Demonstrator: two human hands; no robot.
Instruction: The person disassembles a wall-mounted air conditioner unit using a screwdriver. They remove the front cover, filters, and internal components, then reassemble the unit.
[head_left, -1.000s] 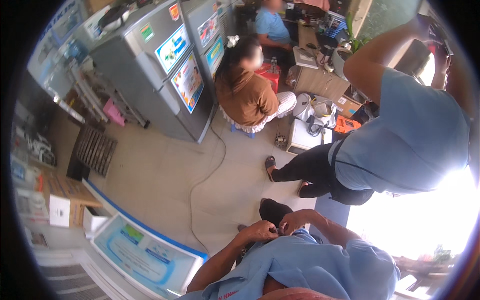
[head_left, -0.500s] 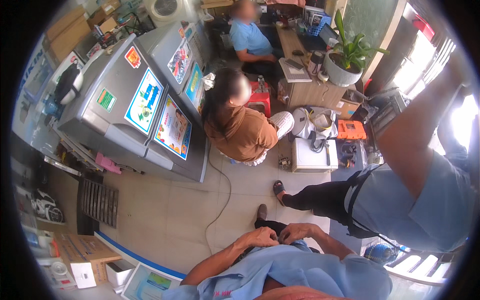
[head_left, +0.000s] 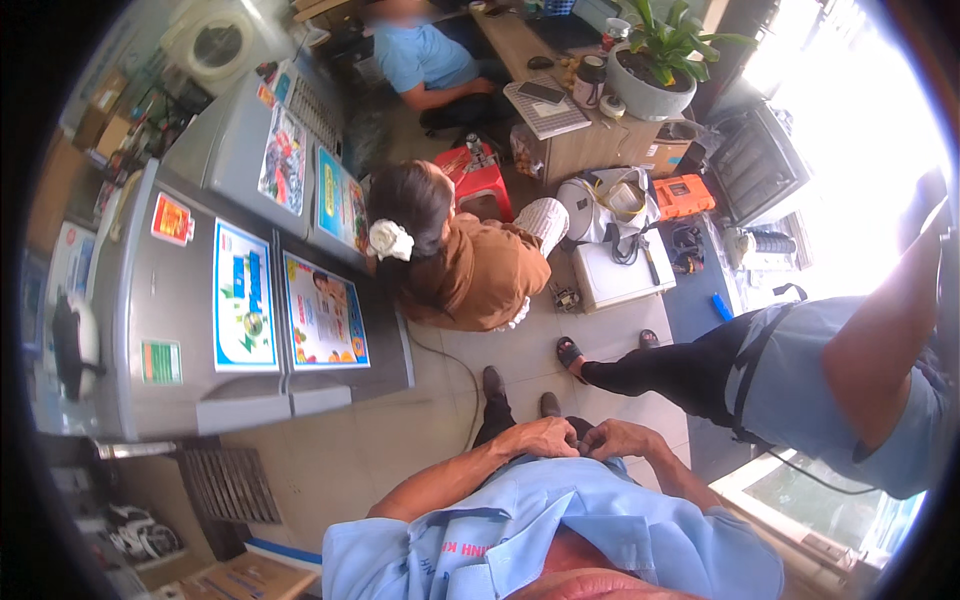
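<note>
My left hand [head_left: 548, 437] and my right hand [head_left: 615, 438] meet at the front of my waist, just below the hem of my light-blue shirt [head_left: 520, 505]. The fingers of both are bent inward and pinched together, almost touching. Whatever lies between the fingertips is small and dark, and I cannot make out what it is. Below the hands show my dark trousers and brown shoes [head_left: 494, 384].
A grey fridge [head_left: 165, 280] stands left. A person in a brown jacket [head_left: 475, 275] sits ahead, beside a red stool [head_left: 478, 185]. Another sits at a desk [head_left: 570, 145]; one in light blue [head_left: 850, 370] stands close right. A white box [head_left: 625, 270] and orange case [head_left: 683, 196] lie ahead-right.
My view has shifted and turned, so the fridge looks nearer and both my shoes show. My hands stay together at my waist. The standing person's raised arm is lower in the picture.
</note>
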